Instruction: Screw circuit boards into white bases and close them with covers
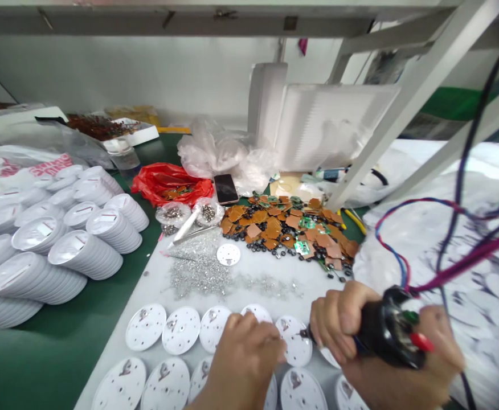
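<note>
My right hand (339, 316) is wrapped round a black electric screwdriver (384, 330) with red and blue wires at its rear. Its bit points left and meets, or hovers just over, the metal piece on a round white plastic disc (296, 347). Just left of that disc, my left hand (247, 350) has its fingers curled together above the rows of discs; whatever they pinch is hidden. Each fully visible disc in these rows, such as the one at far left (146, 327), carries a small metal piece and several holes. Loose tiny metal parts (202, 267) lie scattered beyond.
Brown and green circuit boards (275, 225) with black round parts are heaped behind. Stacked white cups (87, 253) crowd the left. A red bag (147, 182), a phone (225, 189) and tweezers (193, 234) lie farther back. A sloping frame post (403, 108) and hanging cables (458, 171) stand right.
</note>
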`<move>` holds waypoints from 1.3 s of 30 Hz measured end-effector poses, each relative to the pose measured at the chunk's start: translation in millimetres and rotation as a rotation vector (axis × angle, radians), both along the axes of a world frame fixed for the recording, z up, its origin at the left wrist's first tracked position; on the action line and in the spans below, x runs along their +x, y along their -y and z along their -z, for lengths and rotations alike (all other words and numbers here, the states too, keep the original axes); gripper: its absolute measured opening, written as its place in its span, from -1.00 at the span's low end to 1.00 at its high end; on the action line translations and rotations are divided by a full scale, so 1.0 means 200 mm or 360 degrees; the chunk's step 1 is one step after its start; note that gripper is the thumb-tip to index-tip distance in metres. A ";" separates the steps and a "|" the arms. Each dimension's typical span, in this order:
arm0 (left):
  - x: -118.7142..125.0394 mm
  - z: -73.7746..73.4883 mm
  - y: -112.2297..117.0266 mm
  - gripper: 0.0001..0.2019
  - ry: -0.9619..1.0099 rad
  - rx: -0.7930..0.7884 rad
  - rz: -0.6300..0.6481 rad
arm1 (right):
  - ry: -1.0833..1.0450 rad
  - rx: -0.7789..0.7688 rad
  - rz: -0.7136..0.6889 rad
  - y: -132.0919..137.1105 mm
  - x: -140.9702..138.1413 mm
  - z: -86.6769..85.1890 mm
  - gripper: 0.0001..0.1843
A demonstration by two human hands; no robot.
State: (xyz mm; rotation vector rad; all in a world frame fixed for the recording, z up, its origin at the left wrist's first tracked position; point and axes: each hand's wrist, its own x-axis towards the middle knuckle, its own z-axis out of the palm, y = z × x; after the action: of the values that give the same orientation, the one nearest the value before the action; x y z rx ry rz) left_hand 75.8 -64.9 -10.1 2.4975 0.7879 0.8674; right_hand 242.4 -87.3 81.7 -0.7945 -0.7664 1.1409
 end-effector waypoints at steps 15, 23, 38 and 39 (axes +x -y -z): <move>0.06 0.17 0.09 -0.68 -0.0251 0.0519 0.0115 | -0.0016 0.0018 -0.0223 -0.08 -0.09 0.14 -0.37; 0.06 0.20 0.09 -0.76 -0.0227 0.0449 0.0128 | 0.0107 -0.0064 -0.0258 -0.06 -0.10 0.21 -0.36; 0.01 0.10 -0.01 -0.90 -0.0012 0.0366 -0.0046 | 0.0031 0.0061 0.0142 -0.17 -0.03 0.11 -0.37; -0.01 0.09 -0.03 -0.92 -0.0045 0.0311 -0.0095 | 0.0039 0.0055 0.0136 -0.18 -0.03 0.14 -0.38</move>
State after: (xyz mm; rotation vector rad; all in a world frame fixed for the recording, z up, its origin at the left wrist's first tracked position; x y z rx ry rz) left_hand 73.4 -58.8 -28.9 2.6723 0.8271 0.9744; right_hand 236.3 -50.5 54.4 -0.8060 -0.7638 1.0404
